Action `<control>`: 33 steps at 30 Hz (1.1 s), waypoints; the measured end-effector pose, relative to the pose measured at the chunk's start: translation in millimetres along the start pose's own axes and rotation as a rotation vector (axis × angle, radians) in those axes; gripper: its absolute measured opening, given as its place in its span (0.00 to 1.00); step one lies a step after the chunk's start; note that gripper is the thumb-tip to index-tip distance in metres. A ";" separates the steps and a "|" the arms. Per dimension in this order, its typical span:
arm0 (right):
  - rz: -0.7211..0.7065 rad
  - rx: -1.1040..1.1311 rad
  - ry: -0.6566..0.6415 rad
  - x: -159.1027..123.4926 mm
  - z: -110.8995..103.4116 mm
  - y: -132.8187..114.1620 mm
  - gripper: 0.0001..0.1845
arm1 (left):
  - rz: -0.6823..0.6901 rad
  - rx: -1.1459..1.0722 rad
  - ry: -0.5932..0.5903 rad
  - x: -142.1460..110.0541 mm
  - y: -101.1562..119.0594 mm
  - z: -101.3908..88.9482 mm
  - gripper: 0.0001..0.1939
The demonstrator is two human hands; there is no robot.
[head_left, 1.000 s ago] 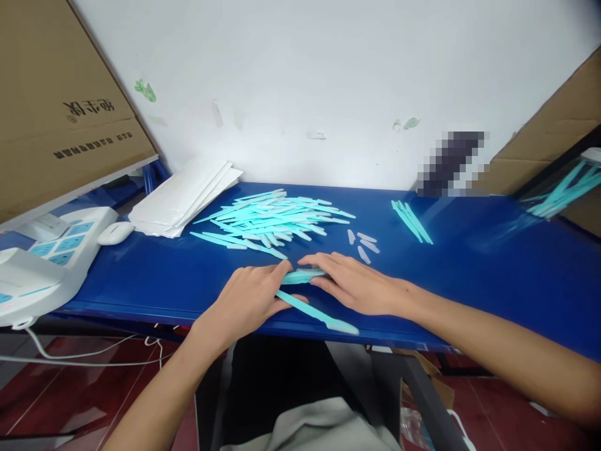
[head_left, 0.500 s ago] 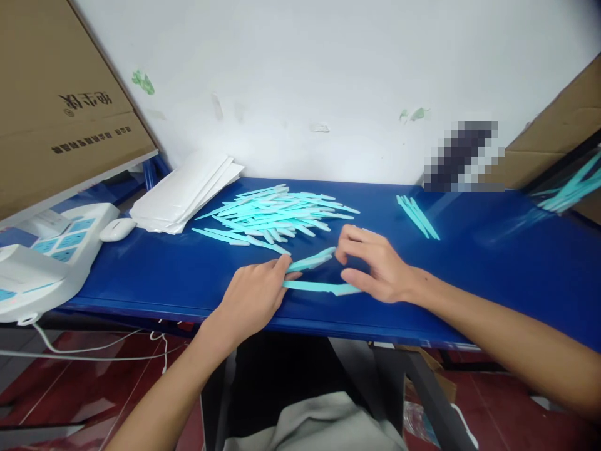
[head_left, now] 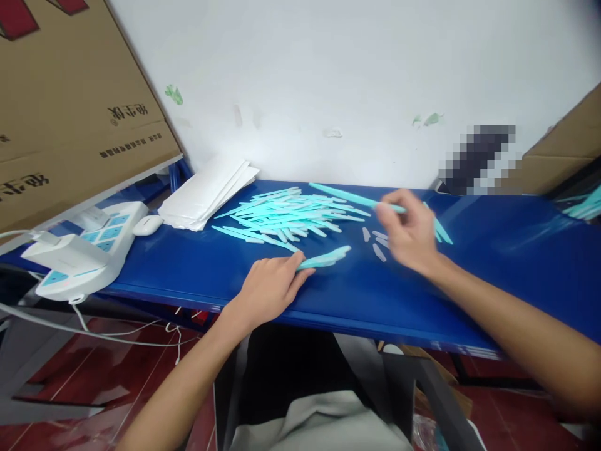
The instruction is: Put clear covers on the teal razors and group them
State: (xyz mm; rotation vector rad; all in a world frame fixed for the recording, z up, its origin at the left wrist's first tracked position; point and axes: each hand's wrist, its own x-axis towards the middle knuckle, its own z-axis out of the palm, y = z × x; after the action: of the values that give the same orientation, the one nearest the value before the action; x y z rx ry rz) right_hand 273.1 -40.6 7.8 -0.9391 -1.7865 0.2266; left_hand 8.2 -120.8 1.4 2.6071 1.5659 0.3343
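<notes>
A heap of several thin turquoise plastic razors [head_left: 286,216] lies at the back middle of the blue table [head_left: 188,269]. My left hand [head_left: 270,288] rests on the table, its fingers closed on a few turquoise razors [head_left: 323,257] that lie flat and point right. My right hand [head_left: 410,235] is raised over the table and pinches one long turquoise razor [head_left: 347,196], which sticks out to the left above the heap. Behind my right hand lies a small row of turquoise razors [head_left: 442,232]. A few pale caps [head_left: 375,243] lie just left of that hand.
A stack of white paper sleeves [head_left: 206,194] lies at the back left, with a white mouse-shaped object [head_left: 147,225] and a white power strip [head_left: 84,247] beside it. Cardboard boxes [head_left: 70,113] stand at the left and far right [head_left: 558,153]. The wall is directly behind.
My right hand has lifted one razor off the table front and carried it up and to the right. My left hand stays on the small bunch. The view has shifted to the left.
</notes>
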 end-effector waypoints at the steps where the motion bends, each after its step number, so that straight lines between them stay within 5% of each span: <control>1: 0.050 -0.062 -0.116 5.6 4.3 2.8 0.14 | 0.013 0.005 0.002 -0.3 0.5 -0.1 0.18; 4: 0.060 -0.188 -0.398 11.7 15.4 6.3 0.25 | 0.036 -0.005 0.008 -0.8 0.9 -0.4 0.19; 10: 0.022 -0.139 -0.400 -10.8 4.0 -11.6 0.22 | 0.042 -0.028 0.012 -0.8 -1.6 1.3 0.24; 17: -0.016 0.025 -0.639 -21.3 1.4 -26.9 0.25 | 0.089 -0.028 0.123 -1.3 -5.4 6.6 0.22; 22: 0.282 0.325 -0.688 -27.7 11.4 -33.1 0.25 | 0.091 -0.042 0.169 -1.3 -5.0 7.5 0.20; 26: 0.378 0.380 -0.682 -28.3 12.0 -34.6 0.26 | 0.110 -0.049 0.174 -3.0 -5.3 9.2 0.19; 29: 0.367 0.297 -0.697 -25.8 10.6 -33.7 0.27 | 0.104 -0.013 0.160 -4.6 -5.2 9.4 0.18; 33: 0.167 0.112 -0.665 -21.9 10.0 -34.6 0.24 | 0.075 0.018 0.129 -5.3 -5.1 8.7 0.16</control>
State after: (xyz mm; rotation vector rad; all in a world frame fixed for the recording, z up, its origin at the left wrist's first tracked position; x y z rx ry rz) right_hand 250.6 -76.2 7.2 -1.0015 -2.2611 0.8144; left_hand 3.4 -122.7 -8.7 2.7128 1.5164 0.5063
